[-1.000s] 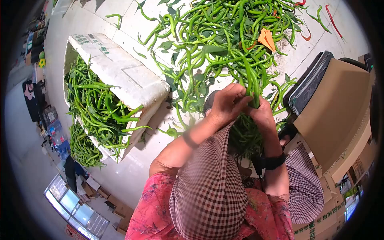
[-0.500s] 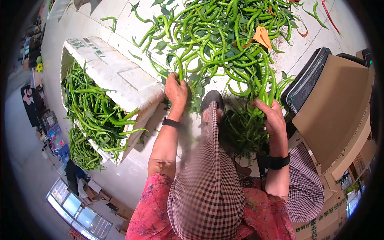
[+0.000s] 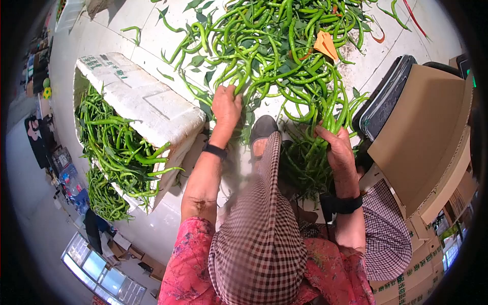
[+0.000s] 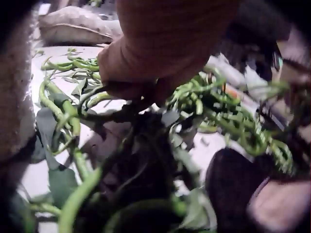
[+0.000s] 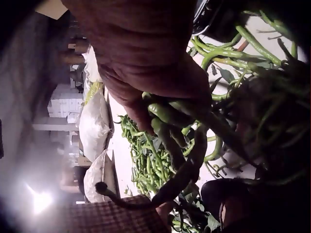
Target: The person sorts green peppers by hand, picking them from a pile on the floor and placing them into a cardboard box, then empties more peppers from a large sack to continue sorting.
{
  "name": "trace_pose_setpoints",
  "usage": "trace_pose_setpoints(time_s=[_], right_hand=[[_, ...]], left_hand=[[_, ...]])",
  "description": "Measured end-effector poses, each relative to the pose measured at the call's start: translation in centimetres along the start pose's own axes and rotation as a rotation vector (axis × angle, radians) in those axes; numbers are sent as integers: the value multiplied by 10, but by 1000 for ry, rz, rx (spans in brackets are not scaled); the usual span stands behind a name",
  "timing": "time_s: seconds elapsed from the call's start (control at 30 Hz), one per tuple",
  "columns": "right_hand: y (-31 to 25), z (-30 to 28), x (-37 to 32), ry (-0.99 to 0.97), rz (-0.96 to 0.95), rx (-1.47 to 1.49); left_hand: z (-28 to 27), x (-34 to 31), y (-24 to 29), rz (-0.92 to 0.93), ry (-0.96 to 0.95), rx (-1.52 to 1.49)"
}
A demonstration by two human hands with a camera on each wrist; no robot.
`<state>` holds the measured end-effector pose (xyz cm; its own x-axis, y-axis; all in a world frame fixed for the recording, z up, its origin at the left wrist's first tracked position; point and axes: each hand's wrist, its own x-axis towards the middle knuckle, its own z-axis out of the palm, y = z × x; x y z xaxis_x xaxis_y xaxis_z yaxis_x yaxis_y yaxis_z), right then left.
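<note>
In the head view, the left hand (image 3: 226,108) is at the near left edge of a spread pile of green chillies (image 3: 284,46), its fingertips curled on a chilli. The left wrist view shows that hand (image 4: 155,53) low over stems and leaves, its fingertips in shadow. The right hand (image 3: 339,147) holds a bunch of long chillies (image 3: 329,119) at the pile's near right side. In the right wrist view its fingers wrap the ends of several chillies (image 5: 167,116). Below it, more chillies (image 3: 310,170) lie near the person's feet.
A white foam box (image 3: 147,101) lies on its side at the left, chillies spilling out. A shoe (image 3: 264,127) stands between the hands. Cardboard (image 3: 417,137) and a dark tray (image 3: 384,101) are at the right. An orange scrap (image 3: 325,44) lies on the pile.
The left hand has moved away from the right hand, leftward to the pile's edge. The right hand has shifted slightly right and keeps its bunch. The view has shifted a little.
</note>
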<state>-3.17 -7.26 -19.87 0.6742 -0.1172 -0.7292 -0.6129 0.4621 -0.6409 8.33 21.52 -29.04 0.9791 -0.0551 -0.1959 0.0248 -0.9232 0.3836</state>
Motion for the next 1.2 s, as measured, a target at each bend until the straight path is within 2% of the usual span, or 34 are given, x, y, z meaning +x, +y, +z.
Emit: trace_pose_setpoints(time_s=[0.07,0.1,0.17,0.2,0.23,0.3,0.33,0.37,0.43,0.5,0.53,0.57,0.63,0.67,0.7,0.77,0.8,0.87,0.9,0.97,1.0,1.1,1.2], right_hand=[[4,-3,1,4,17,17],[5,-5,1,5,21,20],[4,-6,1,1,57,61],[4,-5,3,0,53,62],[3,-4,4,8,57,15],[-2,-1,1,33,60,-32],[-9,6,-2,19,43,44],[-12,12,-4,1,23,122],[-13,13,-5,24,12,163],[-12,9,-4,-42,-10,179],[-14,8,-5,-31,5,189],[-12,6,-4,-24,3,190],[-9,-2,-1,-64,5,246],[-13,-3,-3,-49,24,236],[-16,-3,-6,-32,28,240],[-24,-2,-6,-71,55,134],[-21,-7,-4,-127,41,190],[-19,-6,-6,-130,34,253],[-20,-6,-7,-132,29,311],[-37,1,-16,-171,4,314],[-43,5,-20,-218,-7,316],[-50,9,-19,-257,-25,308],[-53,8,-24,-257,-84,292]], left_hand=[[-13,-6,-10,-59,52,-418],[-22,-7,-18,-152,-54,-633],[-73,-11,10,-307,-210,-949],[-75,-14,2,-263,-228,-814],[-82,-15,11,-256,-228,-816],[-99,-15,38,-297,-213,-863],[-93,-14,47,-230,-150,-954],[-85,-10,56,-238,-139,-998],[-55,5,93,17,-18,-555],[-5,17,86,275,61,-230],[6,16,88,210,-27,-208],[12,14,85,215,-31,-211],[20,10,77,192,88,-282],[10,8,77,192,120,-345],[-3,5,75,116,48,-435],[-31,-2,78,196,98,-485],[-43,-5,82,203,98,-485],[-63,-13,90,-231,-302,-890],[-67,-18,94,-219,-303,-892],[-73,-24,105,-305,-649,-1509],[-74,-26,111,-312,-732,-1645],[-86,-23,140,-283,-871,-1800],[-86,-16,148,-216,-943,-1849]])
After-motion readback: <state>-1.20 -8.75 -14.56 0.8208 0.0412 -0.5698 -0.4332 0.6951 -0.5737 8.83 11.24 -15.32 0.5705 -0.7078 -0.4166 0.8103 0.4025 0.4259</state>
